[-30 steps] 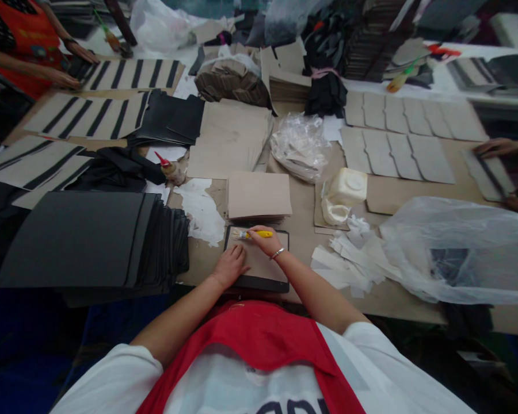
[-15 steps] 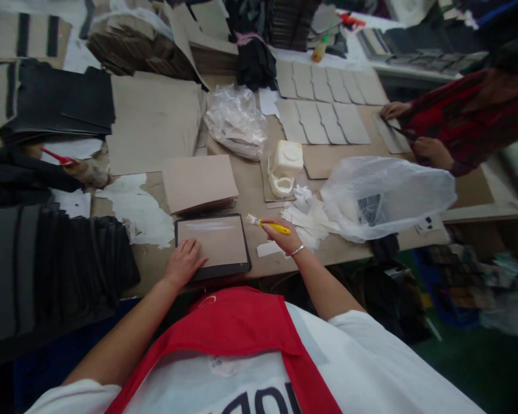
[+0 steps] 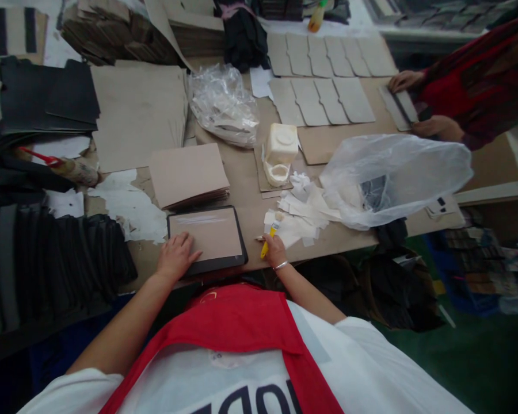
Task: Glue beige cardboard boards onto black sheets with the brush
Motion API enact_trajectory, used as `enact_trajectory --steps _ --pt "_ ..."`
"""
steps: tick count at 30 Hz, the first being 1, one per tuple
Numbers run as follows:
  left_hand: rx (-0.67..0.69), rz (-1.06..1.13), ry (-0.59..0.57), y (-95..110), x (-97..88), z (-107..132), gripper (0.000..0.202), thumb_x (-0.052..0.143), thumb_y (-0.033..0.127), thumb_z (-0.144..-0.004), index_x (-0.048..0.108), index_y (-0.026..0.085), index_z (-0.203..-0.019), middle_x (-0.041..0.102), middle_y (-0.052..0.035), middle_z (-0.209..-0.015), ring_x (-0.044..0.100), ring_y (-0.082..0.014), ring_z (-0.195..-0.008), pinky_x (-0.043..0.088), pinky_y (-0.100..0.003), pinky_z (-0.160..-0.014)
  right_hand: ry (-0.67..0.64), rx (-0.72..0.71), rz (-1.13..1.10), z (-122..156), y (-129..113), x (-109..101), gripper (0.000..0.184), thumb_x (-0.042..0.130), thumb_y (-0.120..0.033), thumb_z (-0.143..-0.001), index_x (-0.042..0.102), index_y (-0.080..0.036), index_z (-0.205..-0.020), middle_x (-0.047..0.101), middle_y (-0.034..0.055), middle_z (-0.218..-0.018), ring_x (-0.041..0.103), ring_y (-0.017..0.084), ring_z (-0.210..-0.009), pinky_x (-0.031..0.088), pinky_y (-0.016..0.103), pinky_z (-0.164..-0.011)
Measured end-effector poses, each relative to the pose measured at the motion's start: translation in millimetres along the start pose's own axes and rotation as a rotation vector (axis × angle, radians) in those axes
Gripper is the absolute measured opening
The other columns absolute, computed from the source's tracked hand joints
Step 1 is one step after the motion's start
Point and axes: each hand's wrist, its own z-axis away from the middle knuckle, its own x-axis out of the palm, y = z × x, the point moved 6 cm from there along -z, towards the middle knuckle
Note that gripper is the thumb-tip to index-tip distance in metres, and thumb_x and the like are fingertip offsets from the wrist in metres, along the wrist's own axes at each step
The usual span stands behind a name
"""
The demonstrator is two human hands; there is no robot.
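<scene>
My left hand (image 3: 175, 255) lies flat, fingers apart, on the left part of a beige board (image 3: 216, 236) set on a larger black sheet (image 3: 218, 264). A pale wet streak crosses the board's upper part. In my right hand (image 3: 275, 250), fingers closed, is a yellow-handled brush (image 3: 266, 248), its bristles pointing away from me. White paper strips (image 3: 296, 215) lie just beyond that hand. Behind them stands a cream plastic container (image 3: 284, 144) with a cut-open top. A stack of beige boards (image 3: 190, 175) sits behind the black sheet.
Black folded pieces (image 3: 69, 264) crowd the left side. A clear plastic bag (image 3: 227, 106) lies in the middle, and a larger translucent bag (image 3: 397, 178) at right. Cut grey boards (image 3: 323, 100) are laid out in rows. At far right, a co-worker's hands (image 3: 435, 126) hold a board.
My right hand has turned the brush from lying sideways to pointing away, and moved slightly toward me. My left hand stays on the board. The view has shifted a little.
</scene>
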Motion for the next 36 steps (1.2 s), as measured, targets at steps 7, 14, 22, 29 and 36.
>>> enact_trajectory --steps 7,14,22,29,36 --pt "-0.005 0.061 0.047 0.7 -10.8 0.2 0.06 0.051 0.044 -0.081 0.043 0.007 -0.128 0.045 -0.0217 -0.133 0.044 -0.0325 -0.119 0.038 -0.044 -0.096 0.026 0.069 -0.169 -3.4 13.5 -18.6 0.026 0.039 -0.021 -0.089 0.061 -0.017 -0.101 0.066 0.005 -0.086 0.058 0.016 -0.075 0.042 0.024 -0.069" --pt "0.194 0.42 0.18 59.5 -25.2 -15.5 0.054 0.052 0.037 -0.082 0.041 0.013 -0.129 0.048 -0.0169 -0.132 0.043 -0.026 -0.124 0.037 -0.042 -0.103 0.117 0.057 -0.21 -10.5 5.2 -46.7 0.02 0.044 -0.025 -0.085 0.06 -0.019 -0.096 0.068 0.0042 -0.085 0.061 0.016 -0.069 0.044 0.025 -0.065" --pt "0.236 1.107 -0.039 127.3 -25.2 -52.5 0.076 0.07 0.037 -0.065 0.041 0.016 -0.131 0.047 -0.013 -0.132 0.045 -0.025 -0.12 0.041 -0.038 -0.095 0.277 0.012 -0.5 -19.8 -57.7 -118.6 0.024 0.056 -0.04 -0.079 0.053 -0.02 -0.09 0.056 -0.0005 -0.075 0.052 0.012 -0.062 0.042 0.023 -0.059" --pt "-0.018 1.634 -0.526 107.4 1.8 -40.1 0.045 0.07 0.05 -0.059 0.063 0.01 -0.078 0.06 -0.0007 -0.067 0.054 -0.0119 -0.06 0.041 -0.023 -0.056 0.376 0.128 -0.763 -45.0 -77.0 -144.0 0.033 0.063 -0.039 -0.074 0.05 -0.019 -0.097 0.046 -0.0056 -0.066 0.044 0.009 -0.055 0.04 0.022 -0.053" --pt "-0.591 1.782 -0.132 -22.1 13.1 -27.2 0.041 0.075 0.039 -0.052 0.058 0.014 -0.08 0.061 -0.0003 -0.074 0.055 -0.01 -0.06 0.045 -0.023 -0.055 0.295 0.04 -0.59 -75.7 -94.2 -84.1 0.033 0.056 -0.043 -0.079 0.05 -0.018 -0.099 0.057 0.0024 -0.079 0.054 0.014 -0.066 0.046 0.029 -0.063"
